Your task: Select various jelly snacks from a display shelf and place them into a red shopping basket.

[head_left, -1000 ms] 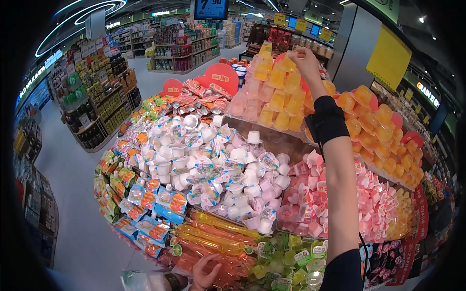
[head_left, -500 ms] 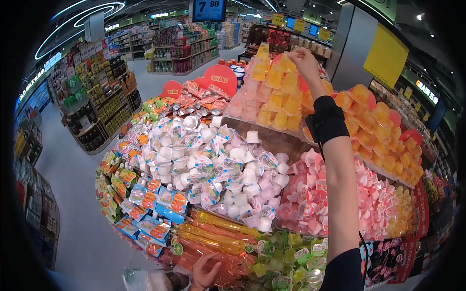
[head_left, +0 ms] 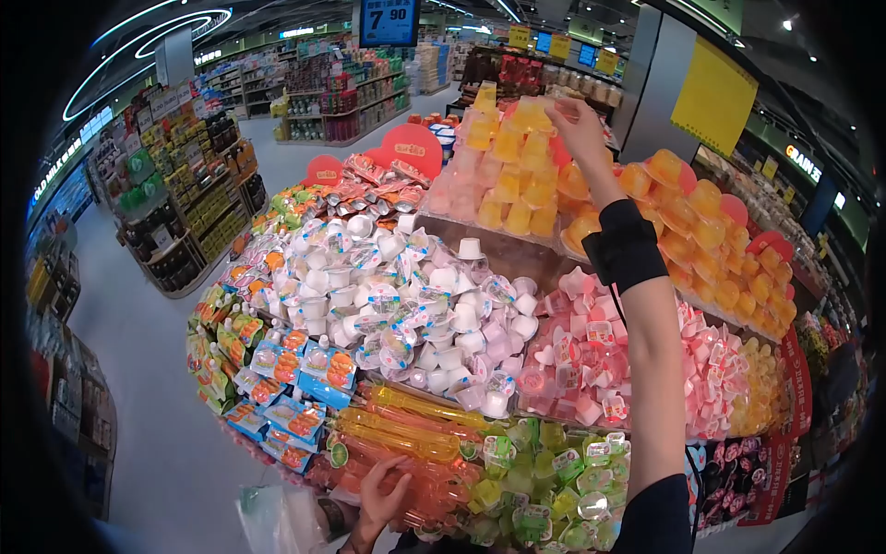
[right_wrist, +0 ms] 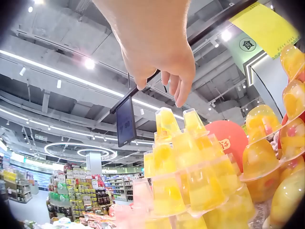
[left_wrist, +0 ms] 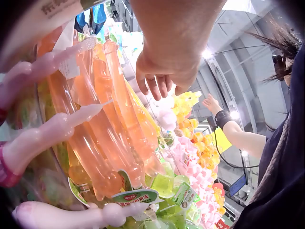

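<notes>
My right hand is raised at the top of a stack of yellow jelly cups. From the right wrist view, its loosely bent fingers hang just above the top cups, with nothing between them. Low in the head view, my left hand hovers close over long orange drink bottles, fingers relaxed. The left wrist view shows that hand holding nothing, with the orange bottles beside it. Clear plastic appears next to the left wrist.
White jelly cups heap in the middle, with pink cups and green ones nearer the right arm. Larger orange cups rise at right. Blue pouches line the left edge. A shelf unit stands across the aisle.
The head view has shifted slightly, so the display sits further left. My right fingers, earlier bunched at a top yellow cup, are now more spread beside it. The left hand stays over the bottles.
</notes>
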`<move>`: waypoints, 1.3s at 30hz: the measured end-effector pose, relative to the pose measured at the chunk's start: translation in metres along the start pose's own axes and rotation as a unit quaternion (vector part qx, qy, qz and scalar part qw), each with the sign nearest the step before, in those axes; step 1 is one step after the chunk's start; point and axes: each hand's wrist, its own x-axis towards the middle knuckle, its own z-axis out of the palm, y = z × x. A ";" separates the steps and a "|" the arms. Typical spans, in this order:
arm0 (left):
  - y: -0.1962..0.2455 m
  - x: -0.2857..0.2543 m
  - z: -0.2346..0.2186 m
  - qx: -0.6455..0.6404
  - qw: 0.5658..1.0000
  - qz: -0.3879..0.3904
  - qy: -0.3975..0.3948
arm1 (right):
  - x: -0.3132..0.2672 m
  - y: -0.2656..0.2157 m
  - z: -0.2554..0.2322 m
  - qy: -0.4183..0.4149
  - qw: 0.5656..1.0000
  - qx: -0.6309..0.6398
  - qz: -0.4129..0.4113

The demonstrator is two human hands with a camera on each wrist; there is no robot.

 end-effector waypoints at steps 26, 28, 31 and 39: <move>-0.006 -0.056 -0.009 -0.039 0.999 -0.006 -0.030 | -0.150 -0.032 -0.037 -0.097 0.987 0.071 0.104; -0.005 -0.058 -0.009 -0.056 0.998 0.000 -0.018 | -0.164 -0.035 -0.043 -0.120 0.988 0.057 0.081; -0.004 -0.054 -0.007 -0.055 0.998 0.013 -0.025 | -0.189 -0.046 -0.049 -0.126 0.984 0.079 0.094; -0.013 -0.057 0.007 -0.094 0.990 -0.027 -0.098 | -0.274 -0.079 -0.083 -0.142 0.974 0.115 0.136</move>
